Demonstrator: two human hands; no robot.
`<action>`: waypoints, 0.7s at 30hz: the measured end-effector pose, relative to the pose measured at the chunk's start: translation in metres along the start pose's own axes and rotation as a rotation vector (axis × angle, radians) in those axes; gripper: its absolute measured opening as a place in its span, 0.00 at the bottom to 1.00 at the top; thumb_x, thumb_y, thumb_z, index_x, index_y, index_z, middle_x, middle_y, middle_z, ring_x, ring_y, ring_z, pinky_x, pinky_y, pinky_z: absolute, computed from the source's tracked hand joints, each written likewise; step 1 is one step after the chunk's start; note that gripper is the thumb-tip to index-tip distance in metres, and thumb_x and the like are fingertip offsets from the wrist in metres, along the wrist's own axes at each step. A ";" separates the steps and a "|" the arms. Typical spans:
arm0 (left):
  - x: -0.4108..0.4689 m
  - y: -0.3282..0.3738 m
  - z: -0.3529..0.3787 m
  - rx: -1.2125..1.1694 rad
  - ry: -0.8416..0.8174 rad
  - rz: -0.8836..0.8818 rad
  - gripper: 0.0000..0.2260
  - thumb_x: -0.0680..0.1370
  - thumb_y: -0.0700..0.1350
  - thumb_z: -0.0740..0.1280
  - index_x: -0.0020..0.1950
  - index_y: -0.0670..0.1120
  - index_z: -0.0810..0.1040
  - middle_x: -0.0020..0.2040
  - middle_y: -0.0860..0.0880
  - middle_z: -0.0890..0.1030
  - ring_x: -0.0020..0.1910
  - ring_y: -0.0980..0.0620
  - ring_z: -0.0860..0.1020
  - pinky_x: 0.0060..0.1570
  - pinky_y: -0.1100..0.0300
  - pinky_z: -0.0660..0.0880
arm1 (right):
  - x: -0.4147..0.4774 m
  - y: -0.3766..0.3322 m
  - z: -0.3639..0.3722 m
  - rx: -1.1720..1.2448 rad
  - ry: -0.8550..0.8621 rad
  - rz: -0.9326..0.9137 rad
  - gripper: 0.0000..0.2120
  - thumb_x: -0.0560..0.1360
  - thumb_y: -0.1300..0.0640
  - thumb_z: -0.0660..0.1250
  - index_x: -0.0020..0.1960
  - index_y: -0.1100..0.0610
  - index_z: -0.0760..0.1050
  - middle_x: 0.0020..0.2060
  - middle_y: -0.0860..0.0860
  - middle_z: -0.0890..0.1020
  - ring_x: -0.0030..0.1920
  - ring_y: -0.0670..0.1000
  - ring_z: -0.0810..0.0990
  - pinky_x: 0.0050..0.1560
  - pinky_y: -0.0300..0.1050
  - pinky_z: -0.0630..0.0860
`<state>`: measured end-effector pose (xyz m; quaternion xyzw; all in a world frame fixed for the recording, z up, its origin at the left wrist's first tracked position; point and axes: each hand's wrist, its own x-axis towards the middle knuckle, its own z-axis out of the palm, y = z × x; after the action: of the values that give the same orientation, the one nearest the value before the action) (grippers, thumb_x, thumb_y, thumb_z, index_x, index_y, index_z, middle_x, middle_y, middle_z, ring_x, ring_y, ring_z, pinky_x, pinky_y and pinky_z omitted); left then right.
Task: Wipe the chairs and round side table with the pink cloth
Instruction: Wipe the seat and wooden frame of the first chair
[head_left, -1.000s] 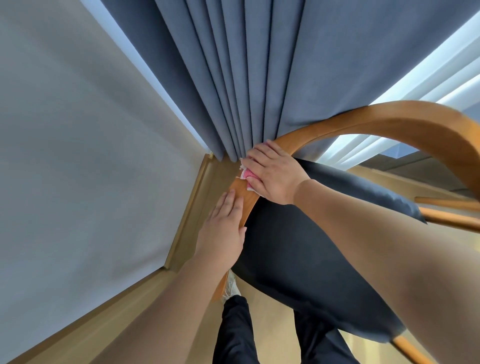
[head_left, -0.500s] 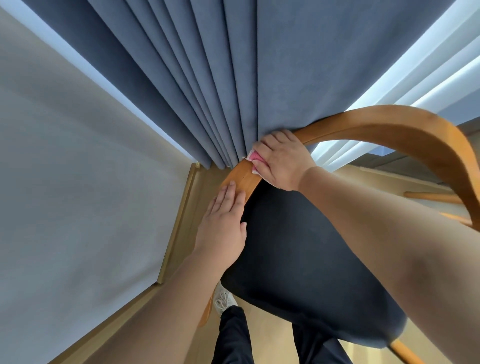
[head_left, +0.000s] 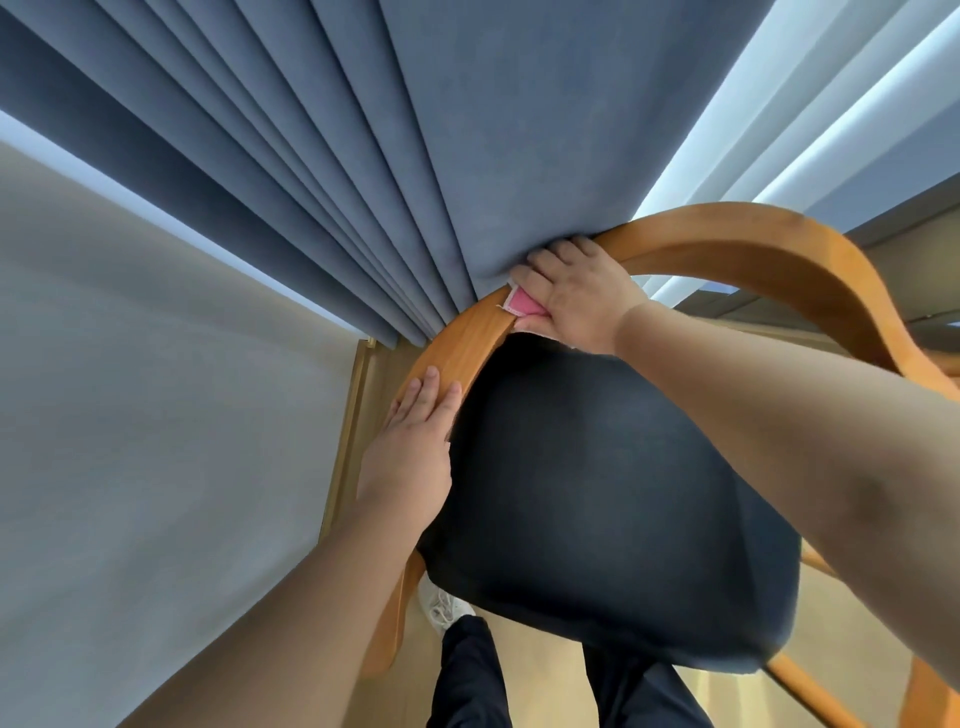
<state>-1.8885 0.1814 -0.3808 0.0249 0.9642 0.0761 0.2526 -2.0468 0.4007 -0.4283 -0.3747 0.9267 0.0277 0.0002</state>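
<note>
A chair with a curved orange-brown wooden back rail (head_left: 737, 234) and a dark blue padded seat (head_left: 597, 509) fills the middle of the head view. My right hand (head_left: 582, 296) presses the pink cloth (head_left: 522, 304) onto the rail's back-left curve, right against the curtain. Only a small corner of the cloth shows under the fingers. My left hand (head_left: 410, 447) lies flat with fingers together on the rail's left side, lower down, holding nothing. The round side table is out of view.
Pleated blue-grey curtains (head_left: 467, 135) hang behind the chair and touch the rail. A grey wall (head_left: 156, 389) with a wooden skirting (head_left: 345, 415) stands close on the left. My dark trouser legs (head_left: 467, 675) and a white shoe (head_left: 441, 605) are below the seat, on a pale wood floor.
My right hand has slid the pink cloth along the rail from its left side up toward the back curve. My left hand has stayed flat on the left side of the rail.
</note>
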 end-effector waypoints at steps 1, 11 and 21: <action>0.000 0.000 -0.001 0.003 -0.011 -0.004 0.29 0.82 0.44 0.56 0.77 0.56 0.41 0.76 0.55 0.37 0.70 0.57 0.35 0.70 0.59 0.57 | -0.002 0.005 -0.002 -0.020 -0.006 0.006 0.29 0.78 0.36 0.52 0.66 0.57 0.71 0.54 0.57 0.79 0.52 0.62 0.76 0.60 0.56 0.71; 0.001 0.008 -0.010 0.020 -0.037 -0.048 0.31 0.82 0.45 0.58 0.77 0.55 0.43 0.78 0.54 0.40 0.76 0.53 0.42 0.70 0.56 0.61 | -0.026 0.049 -0.029 -0.095 -0.114 0.122 0.25 0.78 0.40 0.56 0.65 0.57 0.71 0.55 0.58 0.77 0.52 0.62 0.74 0.55 0.55 0.70; 0.026 0.048 -0.027 0.055 0.075 0.027 0.29 0.79 0.45 0.62 0.77 0.49 0.52 0.78 0.48 0.51 0.76 0.46 0.50 0.74 0.51 0.50 | -0.066 0.087 -0.041 -0.035 -0.052 0.255 0.23 0.79 0.40 0.58 0.64 0.57 0.67 0.54 0.59 0.76 0.51 0.62 0.74 0.55 0.57 0.71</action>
<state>-1.9238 0.2271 -0.3625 0.0418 0.9743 0.0540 0.2147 -2.0595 0.5070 -0.3818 -0.2530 0.9659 0.0535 0.0144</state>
